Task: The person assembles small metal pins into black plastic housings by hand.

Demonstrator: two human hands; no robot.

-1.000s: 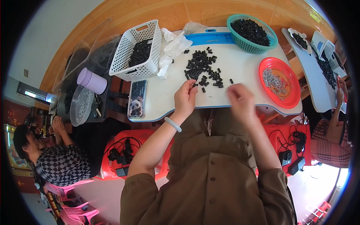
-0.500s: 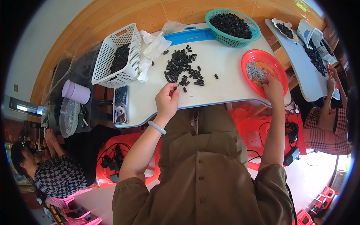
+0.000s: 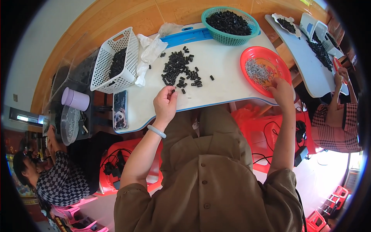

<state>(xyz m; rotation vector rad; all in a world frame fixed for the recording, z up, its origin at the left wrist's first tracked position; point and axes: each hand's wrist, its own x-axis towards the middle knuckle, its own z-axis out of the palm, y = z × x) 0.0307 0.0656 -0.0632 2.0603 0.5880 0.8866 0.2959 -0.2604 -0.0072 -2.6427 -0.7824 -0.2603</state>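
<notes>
My left hand (image 3: 165, 103) pinches a small black plastic piece (image 3: 173, 91) over the front of the white table (image 3: 216, 91). Just beyond it lies a loose pile of small black plastic pieces (image 3: 174, 66), with one stray piece (image 3: 211, 77) to the right. A red plate (image 3: 247, 53) at the right holds a heap of tiny silvery metal parts (image 3: 258, 71). My right hand (image 3: 282, 92) reaches over the plate's near right rim, fingers bent together beside the heap. Whether anything sits between those fingertips is too small to make out.
A white perforated basket (image 3: 130, 46) and a green basket (image 3: 207, 28), both with black pieces, stand at the back. Crumpled white plastic (image 3: 152, 50) and a phone (image 3: 120, 110) lie at the left. Co-workers sit on both sides, one by a second table (image 3: 303, 63).
The whole view has shifted slightly, so the table appears further left. My left hand keeps its pinch on the black piece. My right hand stays at the red plate, fingers bent.
</notes>
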